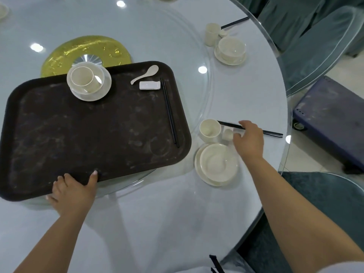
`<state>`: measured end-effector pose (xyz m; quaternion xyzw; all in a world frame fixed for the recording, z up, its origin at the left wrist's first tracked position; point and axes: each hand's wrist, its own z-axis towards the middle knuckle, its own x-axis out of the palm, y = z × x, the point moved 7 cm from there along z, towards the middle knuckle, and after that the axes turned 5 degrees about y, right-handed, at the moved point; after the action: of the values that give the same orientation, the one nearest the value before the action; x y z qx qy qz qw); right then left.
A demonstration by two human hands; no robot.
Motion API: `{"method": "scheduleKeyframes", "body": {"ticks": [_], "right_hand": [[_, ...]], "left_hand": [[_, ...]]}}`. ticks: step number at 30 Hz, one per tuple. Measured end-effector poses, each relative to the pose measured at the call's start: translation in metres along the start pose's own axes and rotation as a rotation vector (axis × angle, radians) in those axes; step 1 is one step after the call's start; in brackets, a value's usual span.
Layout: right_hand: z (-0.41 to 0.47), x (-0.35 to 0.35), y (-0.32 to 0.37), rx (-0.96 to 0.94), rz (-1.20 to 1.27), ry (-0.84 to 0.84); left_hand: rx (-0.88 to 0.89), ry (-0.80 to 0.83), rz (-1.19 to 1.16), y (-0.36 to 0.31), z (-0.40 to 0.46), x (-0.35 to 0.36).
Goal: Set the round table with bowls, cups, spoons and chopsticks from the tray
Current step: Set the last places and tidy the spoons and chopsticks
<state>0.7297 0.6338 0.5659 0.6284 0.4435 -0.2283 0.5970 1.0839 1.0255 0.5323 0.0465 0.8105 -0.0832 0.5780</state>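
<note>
A dark brown tray lies on the glass turntable. At its far side a cream cup sits in a bowl on a saucer. Beside them lie a white spoon, a white chopstick rest and black chopsticks. My left hand grips the tray's near rim, thumb on top. My right hand hovers over a place setting with a cup, a small white rest, black chopsticks and a bowl on a plate. Its fingers are at the chopsticks; the grip is hidden.
A finished setting with cup, bowl and chopsticks stands at the far right of the round table. A gold disc marks the turntable's centre. Teal covered chairs and a blue cart stand to the right.
</note>
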Motion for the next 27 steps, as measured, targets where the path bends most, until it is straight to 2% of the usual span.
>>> {"method": "scheduleKeyframes", "body": {"ticks": [4,10,27], "right_hand": [[0.013,0.007,-0.035,0.082,-0.21,0.139],[0.024,0.021,-0.029,-0.017,-0.431,0.186],[0.03,0.021,-0.018,0.042,-0.457,0.164]], "left_hand": [[-0.004,-0.027,-0.024,0.003,0.002,0.001],[-0.022,-0.01,-0.026,0.002,0.004,0.0],[-0.045,0.015,-0.057,-0.006,0.0,-0.005]]}}
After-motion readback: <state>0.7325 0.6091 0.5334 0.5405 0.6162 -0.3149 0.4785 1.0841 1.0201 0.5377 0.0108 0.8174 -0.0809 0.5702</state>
